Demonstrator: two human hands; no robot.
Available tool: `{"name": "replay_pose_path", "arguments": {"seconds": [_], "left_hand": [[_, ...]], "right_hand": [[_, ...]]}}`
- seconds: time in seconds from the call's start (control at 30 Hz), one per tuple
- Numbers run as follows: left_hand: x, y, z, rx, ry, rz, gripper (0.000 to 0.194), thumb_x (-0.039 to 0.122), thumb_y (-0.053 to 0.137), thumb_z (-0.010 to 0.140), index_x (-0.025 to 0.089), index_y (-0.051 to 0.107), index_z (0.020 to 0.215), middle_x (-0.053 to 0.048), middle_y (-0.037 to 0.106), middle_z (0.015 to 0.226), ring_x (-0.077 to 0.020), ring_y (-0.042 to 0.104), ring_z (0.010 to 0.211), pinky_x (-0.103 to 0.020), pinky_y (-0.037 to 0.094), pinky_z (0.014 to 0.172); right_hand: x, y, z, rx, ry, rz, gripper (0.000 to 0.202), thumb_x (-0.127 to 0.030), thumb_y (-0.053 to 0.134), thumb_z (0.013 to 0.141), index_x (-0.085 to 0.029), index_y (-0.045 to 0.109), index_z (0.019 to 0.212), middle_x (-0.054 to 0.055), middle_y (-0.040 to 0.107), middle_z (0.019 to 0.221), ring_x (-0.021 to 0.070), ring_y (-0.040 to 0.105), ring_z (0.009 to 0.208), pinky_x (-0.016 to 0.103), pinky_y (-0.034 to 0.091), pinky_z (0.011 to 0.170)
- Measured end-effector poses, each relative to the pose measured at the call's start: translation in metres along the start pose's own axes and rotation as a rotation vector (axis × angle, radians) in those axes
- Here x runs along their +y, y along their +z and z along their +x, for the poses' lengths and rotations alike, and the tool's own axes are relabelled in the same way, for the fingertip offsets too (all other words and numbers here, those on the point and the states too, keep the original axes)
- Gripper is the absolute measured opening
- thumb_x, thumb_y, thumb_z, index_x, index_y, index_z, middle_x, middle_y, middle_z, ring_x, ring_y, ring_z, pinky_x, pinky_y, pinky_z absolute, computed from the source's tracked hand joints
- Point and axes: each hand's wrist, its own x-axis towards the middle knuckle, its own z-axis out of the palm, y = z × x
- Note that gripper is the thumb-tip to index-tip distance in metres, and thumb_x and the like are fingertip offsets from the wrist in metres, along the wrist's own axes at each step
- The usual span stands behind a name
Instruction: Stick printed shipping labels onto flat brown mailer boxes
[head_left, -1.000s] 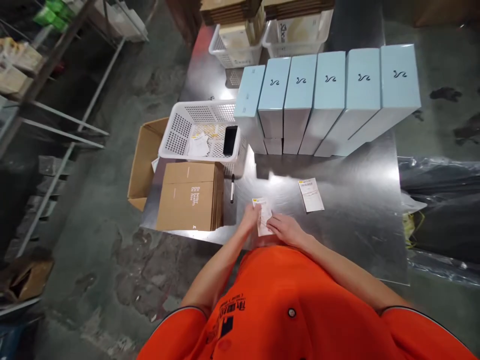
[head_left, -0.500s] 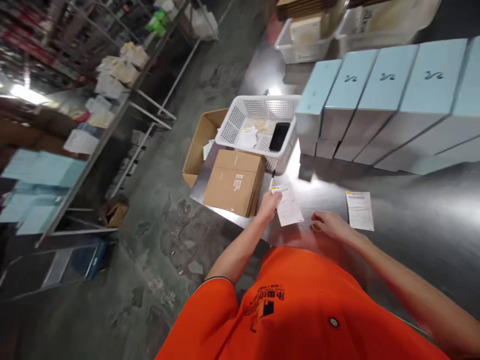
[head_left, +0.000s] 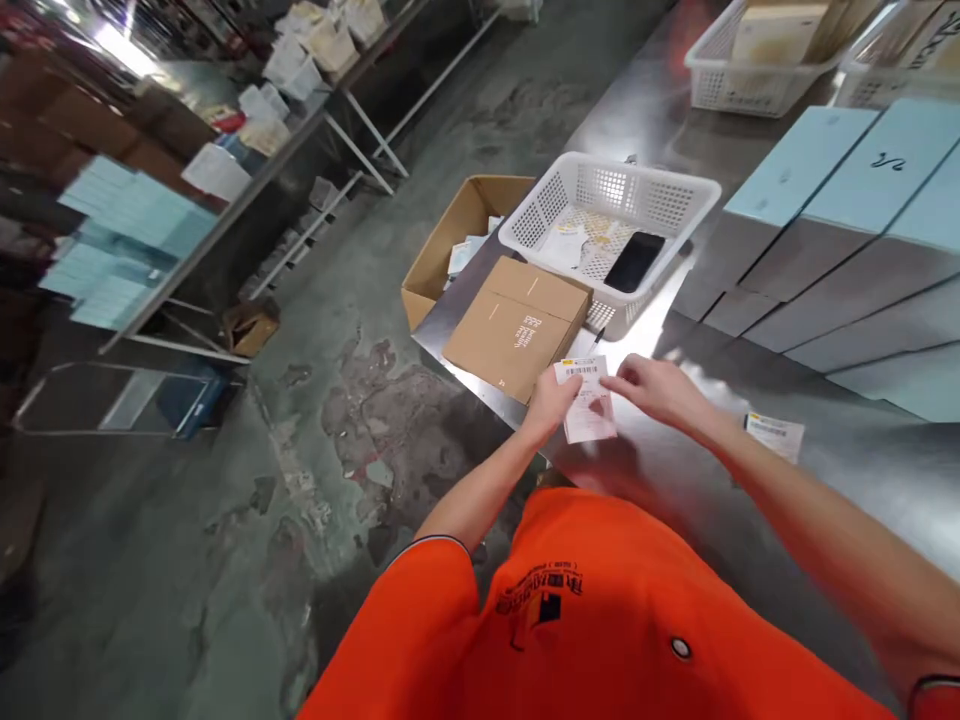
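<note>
A: What changed versus half a second earlier?

B: Right hand (head_left: 654, 390) had been off to the side of the printed slip (head_left: 589, 412); now its fingertips were at the slip's right edge. View had also swung toward the person's left. The second slip (head_left: 776, 436), fully visible before, was partly hidden by the right forearm.

A: Grip state?

B: Left hand (head_left: 553, 403) gripped the printed slip at its left edge, thumb on top. Right fingers were curled, tips at the paper; pinching or only touching, couldn't tell.

A: Slip location?

B: Near the front edge of the steel table (head_left: 611, 115), just beside the flat carton stack (head_left: 517, 325). Resting on the metal or raised: unclear.

A: Rest of the surface?

B: Pen (head_left: 598, 340) between the cartons and the slip, partly hidden. White perforated basket (head_left: 682, 190) behind the cartons, with a black phone (head_left: 635, 262) and papers (head_left: 562, 246) inside. Row of light-blue boxes (head_left: 814, 160) to its right.

A: Room?

B: Open cardboard box (head_left: 442, 235) beside the table's left side. Patchy concrete floor (head_left: 360, 420). Loaded workbench (head_left: 277, 150) farther left, bright light (head_left: 126, 50) beyond.
</note>
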Motion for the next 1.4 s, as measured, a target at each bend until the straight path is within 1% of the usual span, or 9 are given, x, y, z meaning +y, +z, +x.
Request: {"name": "replay_pose_path", "arguments": {"seconds": [0.17,0.33,0.47,0.57,0.7,0.97,1.13,1.27,1.4], "left_hand": [[-0.008,-0.007,-0.003,-0.047,0.09,-0.036,0.021,0.027,0.071,0.078,0.012,0.07,0.091,-0.008,0.076,0.089,-0.0197,0.069,0.081,-0.029,0.054,0.077],[-0.027,-0.02,-0.005,-0.057,-0.048,0.015,0.037,0.044,0.067,0.084,0.011,0.069,0.1,-0.012,0.076,0.096,-0.0255,0.07,0.093,-0.036,0.056,0.082],[-0.043,-0.033,-0.016,-0.079,0.018,0.136,0.061,0.036,0.081,0.071,0.013,0.063,0.124,-0.018,0.063,0.136,-0.0305,0.054,0.131,-0.042,0.044,0.109],[-0.04,-0.036,-0.03,-0.254,0.147,0.103,0.058,0.048,0.07,0.08,0.016,0.063,0.129,-0.015,0.058,0.143,-0.0262,0.049,0.137,-0.037,0.036,0.116],[-0.022,-0.028,-0.045,-0.492,0.141,0.068,0.052,0.061,0.061,0.083,0.014,0.076,0.1,-0.011,0.077,0.104,-0.0254,0.069,0.101,-0.036,0.051,0.096],[-0.014,-0.064,-0.018,-0.038,0.049,-0.232,0.041,0.049,0.079,0.066,0.015,0.072,0.088,-0.005,0.076,0.085,-0.0184,0.067,0.076,-0.031,0.053,0.077],[-0.017,-0.106,0.033,0.01,-0.007,-0.375,0.051,0.041,0.081,0.063,0.016,0.067,0.105,-0.007,0.077,0.097,-0.0211,0.071,0.087,-0.035,0.054,0.087],[-0.012,-0.116,0.079,0.033,-0.027,-0.232,0.048,0.031,0.069,0.077,0.015,0.061,0.123,-0.011,0.075,0.108,-0.0226,0.071,0.092,-0.036,0.054,0.088],[-0.002,-0.124,0.102,0.156,0.097,0.18,0.056,0.016,0.064,0.081,0.022,0.057,0.136,-0.01,0.072,0.119,-0.0264,0.065,0.113,-0.038,0.047,0.101]], "right_hand": [[0.007,0.048,-0.03,-0.075,0.075,0.148,0.036,-0.038,0.06,0.087,-0.022,0.046,0.059,-0.001,0.055,0.053,0.0135,0.047,0.052,0.028,0.033,0.053],[0.008,0.048,-0.043,0.016,0.107,0.408,0.03,-0.04,0.051,0.087,-0.021,0.048,0.064,-0.001,0.056,0.055,0.0129,0.052,0.053,0.027,0.04,0.056],[0.015,0.048,-0.048,0.163,0.152,0.641,0.036,-0.055,0.056,0.078,-0.02,0.053,0.07,-0.003,0.052,0.058,0.0124,0.05,0.052,0.027,0.041,0.051],[0.02,0.046,-0.047,0.256,0.229,0.752,0.041,-0.06,0.061,0.071,-0.019,0.057,0.074,-0.002,0.055,0.064,0.0119,0.049,0.055,0.025,0.042,0.05],[0.012,0.041,-0.038,0.366,0.231,0.746,0.041,-0.059,0.065,0.069,-0.019,0.058,0.071,-0.002,0.053,0.062,0.0103,0.044,0.055,0.023,0.038,0.048],[-0.003,0.038,0.06,0.005,0.101,0.563,0.045,-0.059,0.045,0.091,-0.019,0.059,0.076,0.005,0.064,0.071,0.0158,0.059,0.062,0.028,0.051,0.056],[0.037,0.064,0.122,0.11,0.289,0.035,0.014,-0.028,0.054,0.088,-0.018,0.058,0.08,0.009,0.065,0.079,0.0212,0.062,0.078,0.032,0.047,0.073],[0.05,0.095,0.138,0.106,0.327,-0.093,0.006,-0.02,0.06,0.082,-0.018,0.058,0.086,0.012,0.065,0.082,0.0219,0.061,0.076,0.033,0.043,0.072],[0.062,0.089,0.131,0.124,0.367,-0.087,0.005,-0.019,0.056,0.078,-0.02,0.06,0.08,0.008,0.062,0.072,0.0218,0.059,0.068,0.035,0.044,0.068]]}}
